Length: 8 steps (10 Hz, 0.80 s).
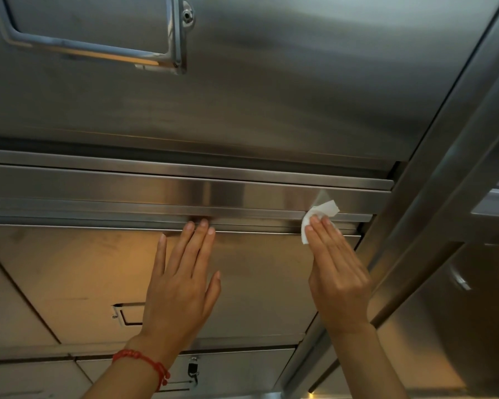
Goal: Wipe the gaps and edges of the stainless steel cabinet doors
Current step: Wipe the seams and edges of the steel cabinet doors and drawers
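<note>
Two stainless steel cabinet doors fill the view: an upper door [271, 90] and a lower door [78, 269], parted by a horizontal rail and gap [127, 214]. My left hand [182, 283] lies flat on the lower door, fingers spread, fingertips at the gap. My right hand [334, 272] presses a small crumpled white wipe [320, 211] against the gap near the door's right end. The wipe pokes out above and left of my fingertips.
A recessed handle frame with a lock [170, 33] sits on the upper door at top left. A smaller recessed handle [127, 313] shows beside my left hand. A steel post [444, 168] runs diagonally at the right. A latch [193, 370] hangs below.
</note>
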Each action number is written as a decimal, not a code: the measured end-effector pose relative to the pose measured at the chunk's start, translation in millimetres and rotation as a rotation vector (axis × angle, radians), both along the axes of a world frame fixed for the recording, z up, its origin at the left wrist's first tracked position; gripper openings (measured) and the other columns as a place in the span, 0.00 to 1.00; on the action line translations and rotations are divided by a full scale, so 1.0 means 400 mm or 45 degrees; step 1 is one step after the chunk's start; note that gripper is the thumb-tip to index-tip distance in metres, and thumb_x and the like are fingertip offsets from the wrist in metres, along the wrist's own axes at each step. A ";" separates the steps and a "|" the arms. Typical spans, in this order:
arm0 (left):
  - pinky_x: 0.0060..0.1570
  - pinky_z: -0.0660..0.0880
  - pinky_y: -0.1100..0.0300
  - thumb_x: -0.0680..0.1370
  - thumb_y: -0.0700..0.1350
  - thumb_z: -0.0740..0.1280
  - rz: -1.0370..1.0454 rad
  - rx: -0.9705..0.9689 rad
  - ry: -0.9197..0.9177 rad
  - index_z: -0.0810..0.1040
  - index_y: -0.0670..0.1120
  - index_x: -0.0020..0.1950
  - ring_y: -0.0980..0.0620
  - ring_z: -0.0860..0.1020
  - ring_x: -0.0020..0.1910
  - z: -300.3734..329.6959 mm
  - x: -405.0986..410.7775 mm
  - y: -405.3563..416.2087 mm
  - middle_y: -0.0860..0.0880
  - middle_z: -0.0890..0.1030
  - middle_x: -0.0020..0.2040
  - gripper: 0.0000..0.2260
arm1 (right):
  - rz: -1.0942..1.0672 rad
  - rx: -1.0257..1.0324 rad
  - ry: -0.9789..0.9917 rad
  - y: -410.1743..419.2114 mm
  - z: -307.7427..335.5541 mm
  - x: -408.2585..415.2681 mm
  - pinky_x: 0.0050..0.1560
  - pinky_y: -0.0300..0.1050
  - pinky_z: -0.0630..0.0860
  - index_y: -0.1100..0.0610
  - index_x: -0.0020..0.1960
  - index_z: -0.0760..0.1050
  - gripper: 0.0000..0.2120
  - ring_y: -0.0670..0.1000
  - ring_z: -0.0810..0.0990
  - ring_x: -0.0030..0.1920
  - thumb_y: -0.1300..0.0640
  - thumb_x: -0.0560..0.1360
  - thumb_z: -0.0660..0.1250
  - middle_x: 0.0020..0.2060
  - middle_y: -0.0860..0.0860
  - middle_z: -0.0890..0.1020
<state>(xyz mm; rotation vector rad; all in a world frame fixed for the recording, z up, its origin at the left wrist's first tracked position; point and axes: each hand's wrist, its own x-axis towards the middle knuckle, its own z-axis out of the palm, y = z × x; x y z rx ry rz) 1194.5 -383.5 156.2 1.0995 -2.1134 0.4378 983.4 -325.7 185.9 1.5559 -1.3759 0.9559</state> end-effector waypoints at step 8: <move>0.69 0.55 0.41 0.76 0.48 0.55 0.003 0.023 -0.001 0.64 0.37 0.71 0.44 0.61 0.71 0.003 -0.002 0.004 0.39 0.67 0.70 0.25 | -0.108 -0.024 -0.037 0.019 -0.004 -0.054 0.59 0.53 0.75 0.67 0.56 0.79 0.11 0.59 0.79 0.58 0.68 0.75 0.64 0.56 0.61 0.80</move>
